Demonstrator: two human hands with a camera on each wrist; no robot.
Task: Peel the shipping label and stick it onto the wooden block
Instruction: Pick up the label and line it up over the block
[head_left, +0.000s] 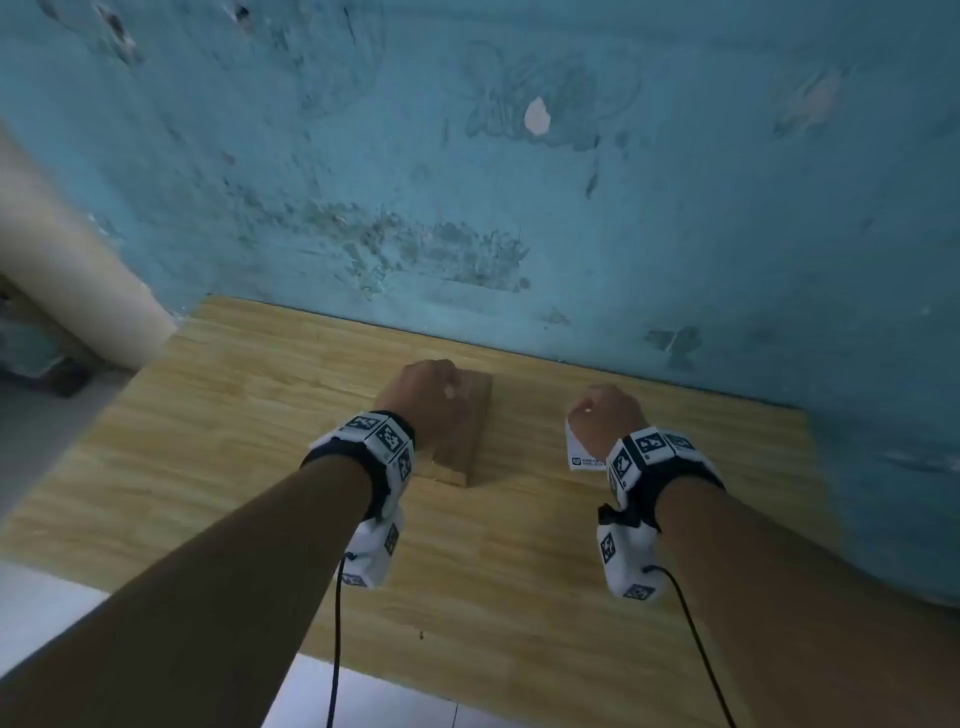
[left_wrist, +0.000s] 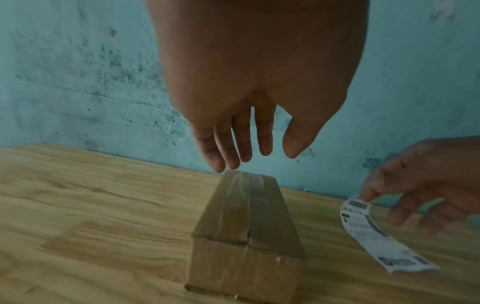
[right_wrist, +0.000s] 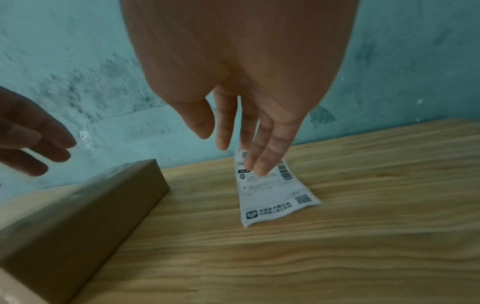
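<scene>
Shipping label (right_wrist: 270, 189) pinched by right hand (head_left: 605, 421); left hand (head_left: 428, 397) hovers, fingers straight, over wooden block (left_wrist: 246, 226).

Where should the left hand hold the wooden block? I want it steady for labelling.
Hold the wooden block across its long side faces near the far end, coming from above: the left hand hovers there, and that keeps its taped top free.
</scene>
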